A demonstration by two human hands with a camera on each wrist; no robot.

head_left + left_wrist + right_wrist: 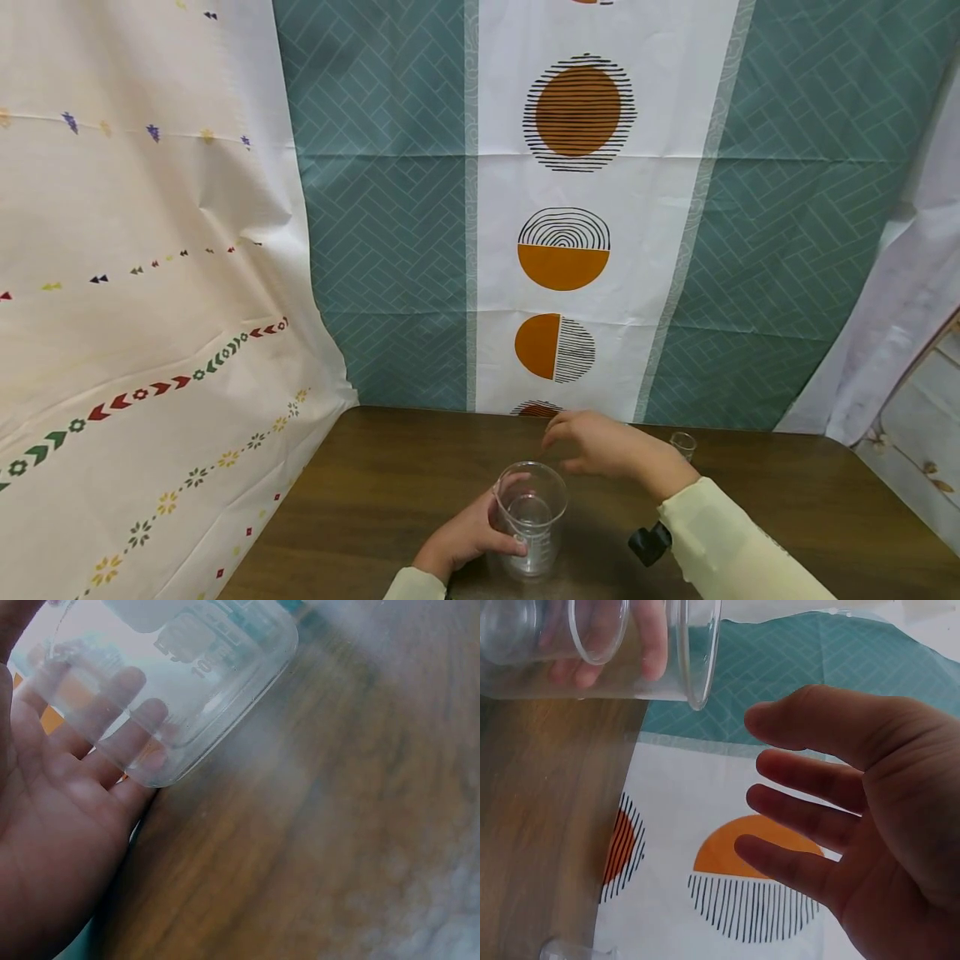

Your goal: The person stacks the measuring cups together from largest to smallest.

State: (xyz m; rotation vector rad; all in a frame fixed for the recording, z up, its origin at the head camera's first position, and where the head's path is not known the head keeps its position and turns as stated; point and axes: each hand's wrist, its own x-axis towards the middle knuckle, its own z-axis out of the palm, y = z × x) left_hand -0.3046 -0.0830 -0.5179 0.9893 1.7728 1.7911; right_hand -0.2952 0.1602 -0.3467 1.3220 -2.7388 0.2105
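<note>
A large clear glass beaker (551,546) stands on the table, with a smaller clear beaker (528,508) inside it. My left hand (474,529) holds the large beaker from the left side, thumb in front and fingers behind. In the left wrist view, those fingers show through the glass of the beaker (225,682), and printed markings are visible on it. My right hand (600,446) hovers just right of and above the rim, apart from it. The right wrist view shows its fingers (802,799) spread, with nothing between them.
Behind the right forearm, a small clear glass vessel (683,444) stands on the brown wooden table (390,467), partly hidden. A patterned cloth (382,250) hangs along the table's back edge, and a pale cloth (150,333) hangs at the left.
</note>
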